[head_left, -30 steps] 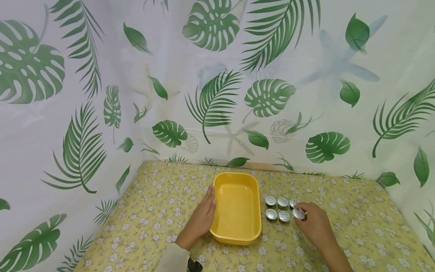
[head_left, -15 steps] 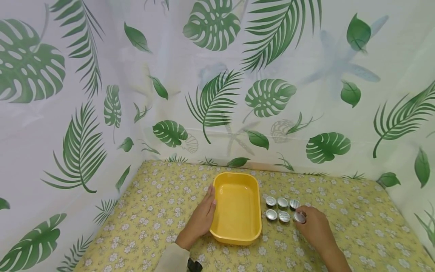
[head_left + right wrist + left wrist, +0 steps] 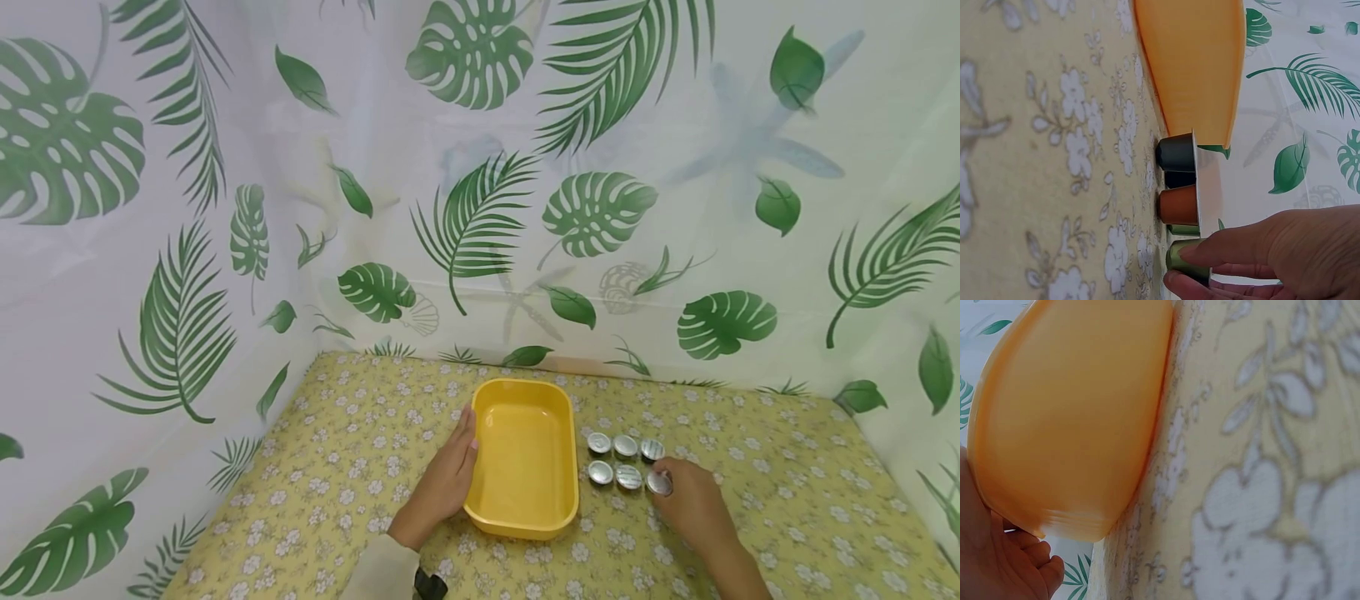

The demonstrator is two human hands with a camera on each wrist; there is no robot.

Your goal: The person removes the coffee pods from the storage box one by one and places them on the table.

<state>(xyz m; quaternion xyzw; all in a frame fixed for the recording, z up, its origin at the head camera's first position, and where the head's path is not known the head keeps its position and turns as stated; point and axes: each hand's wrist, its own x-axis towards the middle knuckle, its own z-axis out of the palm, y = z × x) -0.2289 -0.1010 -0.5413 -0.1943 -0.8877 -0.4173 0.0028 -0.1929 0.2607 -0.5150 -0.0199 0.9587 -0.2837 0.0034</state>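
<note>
My left hand [image 3: 442,475] holds the left wall of a yellow plastic tub [image 3: 521,525], thumb at the rim. In the left wrist view, the fingers [image 3: 1038,553] curl beside the tub's outer wall. Right of the tub, silver-lidded coffee capsules form two short rows, foil up. My right hand [image 3: 697,504] pinches the rightmost capsule of the near row, a green capsule [image 3: 1176,255], between thumb and fingers. Its base is close to the cloth; contact is unclear. Nearby are an orange-brown capsule [image 3: 1179,205] and a black capsule [image 3: 1175,152].
A yellow floral cloth [image 3: 337,467] covers the table. Behind it and to both sides hangs a white sheet [image 3: 465,333] printed with green leaves. Left of the green capsule in the near row sits another silver-lidded capsule [image 3: 628,477]. A dark band [image 3: 430,585] lies at the left sleeve.
My right hand has moved slightly down and toward me with the green capsule, whose lid now sits level in line with the near row. The left hand and tub stay put.
</note>
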